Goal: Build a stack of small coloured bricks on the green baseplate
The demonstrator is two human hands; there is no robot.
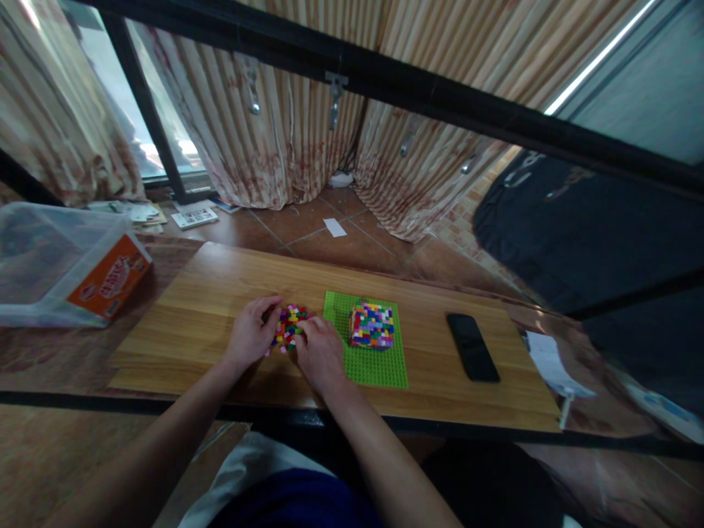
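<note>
A small heap of loose, multicoloured toy bricks (288, 327) lies on the wooden board. At its left edge rests my left hand (254, 331), thumb and fingers apart and curved around the bricks. My right hand (322, 353) reaches in from the other side, its fingers bent together at the heap; whatever is between the fingertips is too small to make out. Just right of that hand is a green studded baseplate (379, 372). On it stands a block built of many coloured bricks (372, 325), which neither hand touches.
A black phone (473, 347) lies on the right of the wooden board (220, 271). Beyond it are white papers (555, 363). A clear plastic bin (49, 264) with an orange label stands at the left. A dark metal bar (385, 62) crosses above, before curtains.
</note>
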